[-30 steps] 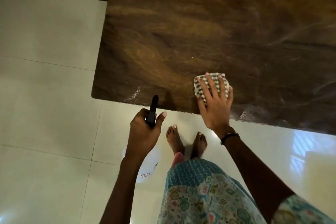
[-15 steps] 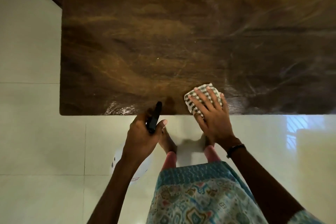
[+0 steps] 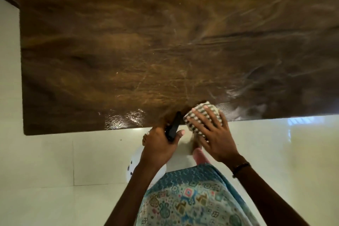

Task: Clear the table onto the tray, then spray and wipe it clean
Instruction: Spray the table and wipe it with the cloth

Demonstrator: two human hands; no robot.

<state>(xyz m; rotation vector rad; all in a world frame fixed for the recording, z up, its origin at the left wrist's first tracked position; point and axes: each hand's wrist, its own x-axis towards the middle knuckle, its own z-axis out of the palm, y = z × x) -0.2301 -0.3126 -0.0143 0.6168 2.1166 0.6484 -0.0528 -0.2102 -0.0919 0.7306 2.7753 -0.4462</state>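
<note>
a checked cloth is pressed flat-fingered by the right hand, now drawn back to the table edge; what seems a spray bottle is gripped in the left hand alongside; wiping looks nearly done.

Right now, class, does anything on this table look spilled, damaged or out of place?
Nothing is out of place. The table shows only wet sheen near its front edge and faint scratches. The right hand presses the cloth there; the left hand holds the sprayer.

Dim warm light, glare on wet table edge, window reflection on floor, soft blur
</note>
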